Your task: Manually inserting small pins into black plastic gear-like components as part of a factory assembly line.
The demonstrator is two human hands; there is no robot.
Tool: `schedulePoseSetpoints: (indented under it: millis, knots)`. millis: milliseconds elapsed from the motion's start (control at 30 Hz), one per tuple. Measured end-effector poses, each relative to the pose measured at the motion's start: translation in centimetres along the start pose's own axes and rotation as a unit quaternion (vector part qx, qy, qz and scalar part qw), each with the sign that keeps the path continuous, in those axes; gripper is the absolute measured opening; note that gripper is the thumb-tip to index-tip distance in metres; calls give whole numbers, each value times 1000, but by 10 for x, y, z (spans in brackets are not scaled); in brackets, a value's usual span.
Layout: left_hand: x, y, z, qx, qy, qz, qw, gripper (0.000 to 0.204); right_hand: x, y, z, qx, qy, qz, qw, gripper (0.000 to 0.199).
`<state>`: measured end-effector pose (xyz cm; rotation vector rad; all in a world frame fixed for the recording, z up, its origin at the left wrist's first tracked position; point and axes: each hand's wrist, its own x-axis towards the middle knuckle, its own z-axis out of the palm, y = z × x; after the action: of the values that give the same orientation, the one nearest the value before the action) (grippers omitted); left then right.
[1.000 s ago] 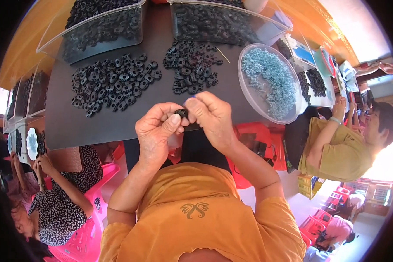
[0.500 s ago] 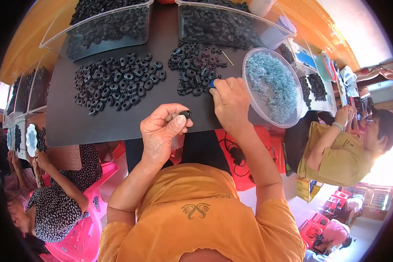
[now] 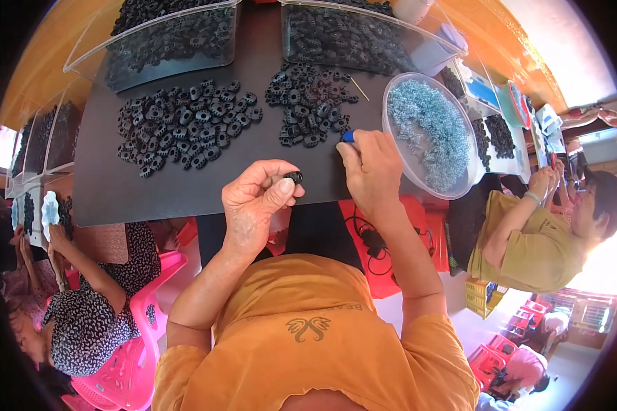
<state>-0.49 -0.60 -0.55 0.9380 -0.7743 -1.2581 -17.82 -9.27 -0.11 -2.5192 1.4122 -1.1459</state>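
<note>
My left hand (image 3: pixel 257 205) pinches a small black plastic part (image 3: pixel 294 177) between thumb and fingers, over the near edge of the dark table. To its right, my right hand (image 3: pixel 375 171) hovers closed above the table, beside a round clear tub (image 3: pixel 428 190) of small pale blue pieces (image 3: pixel 432 130). A bit of blue (image 3: pixel 349 136) shows at its fingertips; whether it is held or worn on a finger, I cannot tell. Beyond my hands lie two groups of similar black parts, a wide left one (image 3: pixel 185 127) and a smaller right one (image 3: pixel 308 103).
Two clear bins of black parts, one left (image 3: pixel 171 51) and one right (image 3: pixel 343 41), stand along the far side. A thin pale stick (image 3: pixel 359 88) lies near the tub. One person (image 3: pixel 528 233) works at the right, another (image 3: pixel 82 322) at the left. Below the table is a red stool (image 3: pixel 377 253).
My right hand has shifted right and slightly nearer to me, away from the smaller group of black parts. My left hand stays almost in place with its black part.
</note>
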Motion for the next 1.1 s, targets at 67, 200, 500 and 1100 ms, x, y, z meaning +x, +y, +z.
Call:
schedulePoseSetpoints:
  millis: [67,200,500,1100]
  knots:
    - [-1,-1,0,2,4,1,1000,19,1,-1,4,-32,9,-23,999,17]
    - [-1,0,0,9,2,5,1000,19,4,-5,5,-75,-3,-38,996,17]
    - [-2,-1,-3,4,-8,10,1000,19,0,0,-5,-52,-39,-14,998,18]
    - [-2,-1,-4,5,-3,12,1000,17,-9,-12,-22,119,-98,7,988,15]
